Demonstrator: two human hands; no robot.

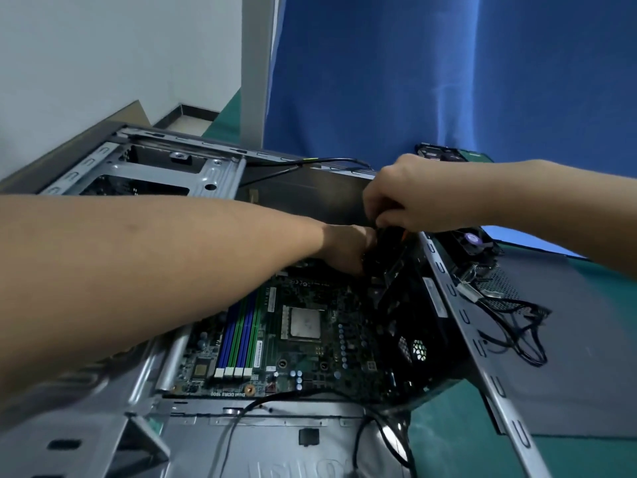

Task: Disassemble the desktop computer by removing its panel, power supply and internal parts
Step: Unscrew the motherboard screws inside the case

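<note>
The open desktop case (193, 439) lies on its side with the green motherboard (310, 357) exposed, its bare CPU (305, 322) and blue and green memory slots (241, 332) showing. Both hands reach to the case's far right corner. My left hand (344, 250) grips a black part (386, 267), seemingly the case fan, from the left. From above, my right hand (403, 198) pinches the top of the same black part, where orange wires show. The fingertips of both hands are hidden behind it.
The removed dark side panel (568, 339) lies on the green table at right with a cooler fan (475, 241) and loose black cables (520, 326) on it. A hard drive (444, 153) sits behind. A blue curtain hangs at the back. Black cables cross the case's near edge.
</note>
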